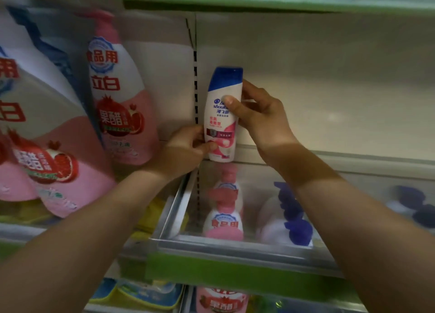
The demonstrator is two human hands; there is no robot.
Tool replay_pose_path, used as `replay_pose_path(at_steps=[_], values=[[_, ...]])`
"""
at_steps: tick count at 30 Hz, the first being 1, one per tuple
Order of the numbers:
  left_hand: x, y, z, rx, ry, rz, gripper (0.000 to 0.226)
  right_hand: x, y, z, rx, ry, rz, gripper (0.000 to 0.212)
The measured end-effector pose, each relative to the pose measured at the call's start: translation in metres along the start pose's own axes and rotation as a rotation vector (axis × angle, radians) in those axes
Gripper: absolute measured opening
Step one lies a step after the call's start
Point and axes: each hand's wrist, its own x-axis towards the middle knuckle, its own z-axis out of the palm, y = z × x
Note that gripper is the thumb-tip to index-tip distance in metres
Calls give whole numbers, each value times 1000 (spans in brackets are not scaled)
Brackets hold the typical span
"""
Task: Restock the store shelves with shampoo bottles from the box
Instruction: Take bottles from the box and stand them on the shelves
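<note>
Bottle (222, 115): one shampoo bottle, white body, blue cap up, upright at the far left end of the shelf (329, 124), close to the slotted upright (195, 89). Its base appears on or just above the shelf floor; contact cannot be confirmed.
Left hand (186, 150): grip on the lower left of the bottle, thumb across the front near the base, fingers behind it.
Right hand (256, 115): grip on the upper right side, thumb pressed on the front label, fingers round the back.
Handling, judged: small and light; the plastic wall is probably stiff with slight give. The glossy surface may slip. It is tall for its narrow base, so liable to tip if released off-square.
Hold points, judged: the flat sides at mid-body and near the base give best control; the cap is a poorer hold.
Shelf: bare to the right of the bottle.
Neighbours: large pink-and-white bottles (122, 96) in the left bay; more pump bottles (223, 221) on the shelf below.
Box: not in view.
</note>
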Motion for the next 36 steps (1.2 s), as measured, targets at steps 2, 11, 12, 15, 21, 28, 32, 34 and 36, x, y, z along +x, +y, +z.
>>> replay_pose_path(at_steps=[2, 11, 12, 15, 21, 28, 32, 34, 36], values=[[8, -2, 0, 23, 5, -14, 28, 5, 2, 0, 12, -6, 8, 42], [29, -9, 4, 15, 74, -113, 27, 13, 13, 6, 89, 72, -16, 44], [30, -10, 4, 14, 81, -116, 25, 14, 14, 7, 80, 80, -14, 44], [31, -9, 4, 5, 97, -115, 19, 16, 16, 9, 58, 112, -20, 45], [33, -10, 7, -81, 179, -129, 24, 19, 24, 14, 85, 231, -30, 45], [33, -12, 7, -72, 190, -121, 23, 20, 24, 15, 73, 254, -10, 44], [30, -10, 7, -71, 186, -121, 23, 19, 22, 15, 18, 256, -24, 45], [27, -8, 7, -69, 184, -127, 25, 18, 19, 15, -76, 258, -48, 43], [22, -2, 7, -85, 191, -131, 31, 15, 14, 15, -204, 253, -59, 42]])
